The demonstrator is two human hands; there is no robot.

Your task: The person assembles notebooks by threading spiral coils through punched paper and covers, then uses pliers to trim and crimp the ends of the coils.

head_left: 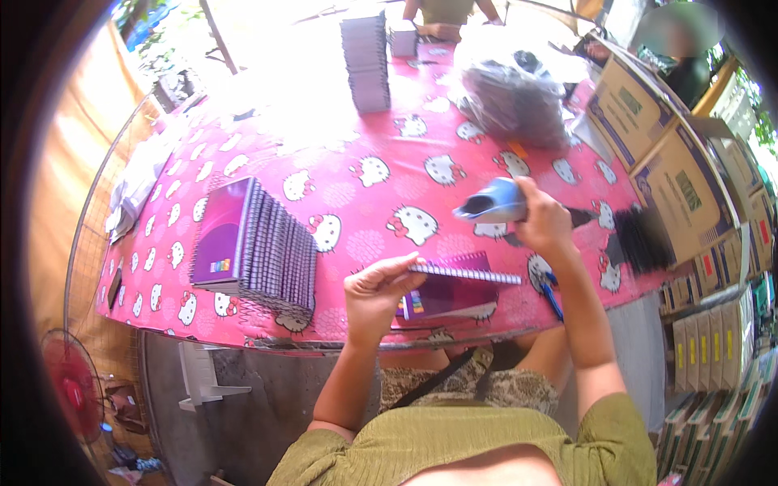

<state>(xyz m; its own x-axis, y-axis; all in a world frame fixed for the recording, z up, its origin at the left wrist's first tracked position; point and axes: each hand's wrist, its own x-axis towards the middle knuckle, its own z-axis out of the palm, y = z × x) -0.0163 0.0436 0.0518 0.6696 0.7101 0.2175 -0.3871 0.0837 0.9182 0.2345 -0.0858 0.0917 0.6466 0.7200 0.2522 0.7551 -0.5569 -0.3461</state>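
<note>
My left hand (381,296) pinches one end of a purple spiral notebook (470,275), whose white coil faces me near the table's front edge. A purple cover (446,300) shows below the coil; whether it belongs to this notebook or another I cannot tell. Raised to the right, my right hand (545,219) is closed round a light blue blower shaped like a hair dryer (498,201). Its dark opening points left, above the table and apart from the notebook. Motion blurs it slightly. Left of my left hand stands a stack of purple spiral notebooks (275,251).
A pink patterned cloth (348,194) covers the table. Farther back are a tall notebook stack (366,69) and a clear plastic bag (519,101) with dark contents. Cartons (685,178) line the right side. A blue cord-like thing (553,300) lies near my right forearm. Another person (450,12) is opposite.
</note>
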